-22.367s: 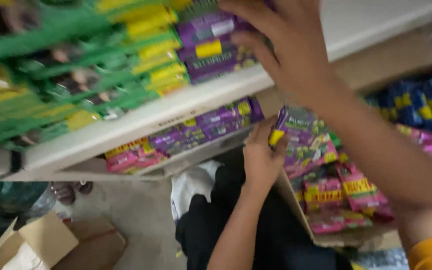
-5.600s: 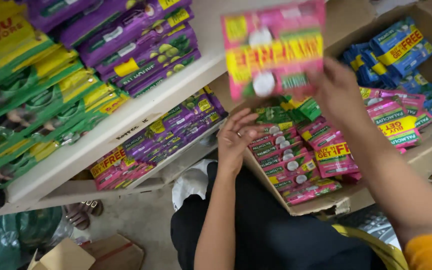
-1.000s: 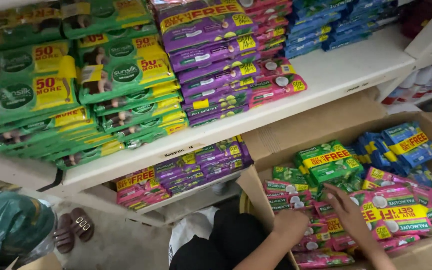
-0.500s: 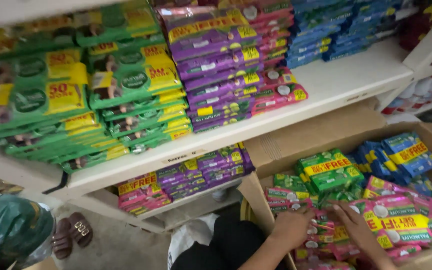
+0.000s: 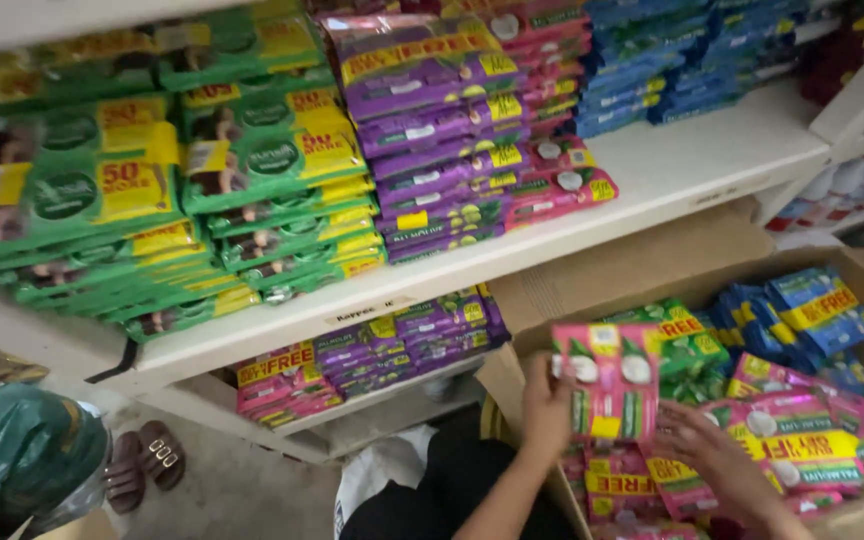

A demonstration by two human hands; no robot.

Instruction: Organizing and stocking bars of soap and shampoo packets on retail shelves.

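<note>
Head view. The left hand grips the left edge of a flat pink plastic multipack with white round emblems, its fingers clenched on the pack and holding it upright above an open brown cardboard carton. The right hand lies lower in the carton, its fingers spread over further pink packs; whether they grasp one cannot be told.

Contents of the carton: green packs with yellow labels directly behind the held pack, blue packs with yellow labels to the right, pink packs at the front. The raised pack hides part of the green ones.

Surroundings: a white shelf board runs above the carton. It carries stacks of green flat packs at left, purple packs at centre with pink ones low in the stack, and blue packs at right. The lower shelf holds purple and pink packs.

Floor: grey concrete, a pair of brown sandals, a dark green plastic bag at bottom left. The person's dark trousers show below the hands.
</note>
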